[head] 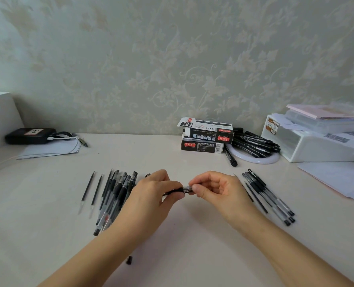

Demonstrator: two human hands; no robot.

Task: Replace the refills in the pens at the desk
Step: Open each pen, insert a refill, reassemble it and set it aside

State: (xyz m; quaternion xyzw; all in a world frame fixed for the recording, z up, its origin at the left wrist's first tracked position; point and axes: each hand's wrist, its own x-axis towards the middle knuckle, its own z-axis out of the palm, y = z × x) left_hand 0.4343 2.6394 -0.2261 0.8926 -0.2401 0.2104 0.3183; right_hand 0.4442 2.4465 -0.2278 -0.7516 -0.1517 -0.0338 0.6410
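Over the middle of the desk both hands hold one black gel pen (184,189). My left hand (155,193) grips its dark barrel, while my right hand (212,188) pinches the clear front section between thumb and fingers. A pile of black pens (115,193) lies left of my left hand, with two loose refills (91,189) further left. A row of several pens (269,196) lies to the right of my right hand. A small black pen cap (129,259) rests on the desk by my left forearm.
Stacked black pen boxes (206,136) stand at the back by the wall, beside a heap of black markers (254,143) on a white ring. White storage boxes (316,137) and papers (341,181) fill the right. A black pouch (30,136), cable and paper sit back left.
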